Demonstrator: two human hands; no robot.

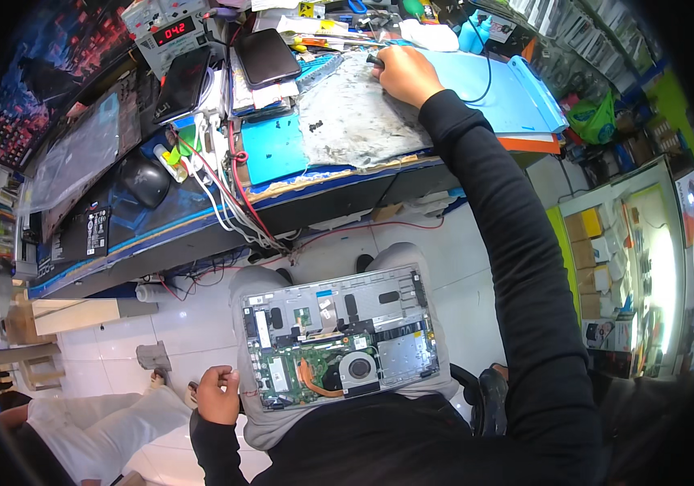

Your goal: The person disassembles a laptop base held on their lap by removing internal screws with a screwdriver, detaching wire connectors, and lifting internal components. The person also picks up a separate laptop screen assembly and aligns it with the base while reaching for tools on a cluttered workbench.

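Observation:
An opened laptop base (pixel 400 371) lies across my lap, its green circuit board (pixel 302 368), copper heat pipe (pixel 306 376) and round fan (pixel 357 368) exposed. Just beyond its left edge is my left hand (pixel 219 394), fingers curled in; whether they hold something small is hidden. My right arm stretches forward over the bench. There my right hand (pixel 408 74) grips a small dark object (pixel 374 61) above a stained grey cloth (pixel 355 121); only its end shows at the fingertips, and I cannot tell its kind.
On the bench are a phone (pixel 267 58), a power supply with a red display (pixel 173 36), a black mouse (pixel 145 180), a blue mat (pixel 272 150) and blue bottles (pixel 474 32). Cables (pixel 229 198) hang over its front edge. Another person's legs (pixel 112 421) are at lower left.

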